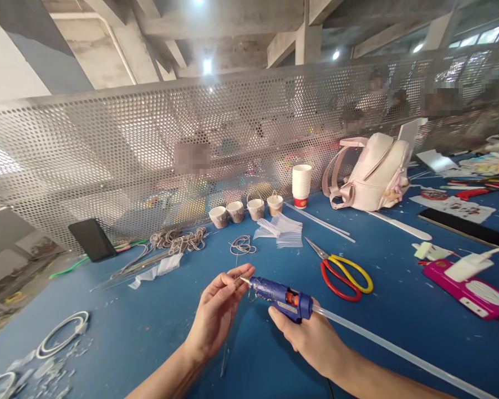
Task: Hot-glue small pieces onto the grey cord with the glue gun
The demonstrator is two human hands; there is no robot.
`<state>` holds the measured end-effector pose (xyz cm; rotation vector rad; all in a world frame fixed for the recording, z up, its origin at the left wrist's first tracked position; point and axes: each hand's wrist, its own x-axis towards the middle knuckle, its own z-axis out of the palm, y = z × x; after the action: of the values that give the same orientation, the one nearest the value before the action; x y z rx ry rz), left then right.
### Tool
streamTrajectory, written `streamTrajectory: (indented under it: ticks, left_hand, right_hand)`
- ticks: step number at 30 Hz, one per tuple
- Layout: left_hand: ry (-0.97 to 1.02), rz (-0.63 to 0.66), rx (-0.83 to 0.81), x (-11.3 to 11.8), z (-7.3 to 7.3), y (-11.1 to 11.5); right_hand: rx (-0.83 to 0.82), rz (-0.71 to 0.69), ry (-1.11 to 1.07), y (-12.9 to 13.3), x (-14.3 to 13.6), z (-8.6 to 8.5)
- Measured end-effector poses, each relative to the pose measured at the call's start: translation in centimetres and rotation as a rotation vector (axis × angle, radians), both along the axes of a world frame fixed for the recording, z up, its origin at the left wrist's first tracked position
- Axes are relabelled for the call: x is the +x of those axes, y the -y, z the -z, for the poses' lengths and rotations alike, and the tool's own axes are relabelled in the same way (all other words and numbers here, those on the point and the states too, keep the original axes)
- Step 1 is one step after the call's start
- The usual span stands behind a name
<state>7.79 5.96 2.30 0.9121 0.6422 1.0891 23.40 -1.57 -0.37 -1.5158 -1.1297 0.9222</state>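
We grip the blue glue gun (279, 296) in our right hand (311, 338), fingers wrapped round its handle, low over the blue desk (149, 327). Its long axis runs left to right, metal nozzle pointing left at our left hand (216, 316). That hand pinches a thin clear strip (232, 310) between thumb and fingertips, just touching the nozzle tip. A long translucent glue stick (382, 346) trails out the gun's back to the right. Red-and-yellow scissors (341, 271) lie beyond, glossy handles; paper cups (246, 210) stand near the perforated metal screen (149, 144).
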Motion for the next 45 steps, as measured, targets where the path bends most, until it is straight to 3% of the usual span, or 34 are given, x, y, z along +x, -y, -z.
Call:
streamTrajectory:
  ticks: [12, 26, 34, 45]
  left_hand:
    - [0.012, 0.009, -0.002, 0.0, -0.2, 0.0]
    - [-0.015, 0.001, -0.015, 0.0, -0.2, 0.0]
    - [-0.01, 0.022, 0.007, -0.1, 0.1, -0.1]
    - [-0.018, 0.009, 0.018, -0.1, 0.3, -0.1]
  right_hand:
    - [0.022, 0.006, -0.001, -0.6, 0.2, 1.2]
    - [-0.088, -0.01, -0.05, 0.1, -0.4, 1.0]
    - [-0.041, 0.051, -0.057, 0.1, -0.6, 0.9]
    - [0.0, 0.023, -0.044, 0.1, -0.3, 0.6]
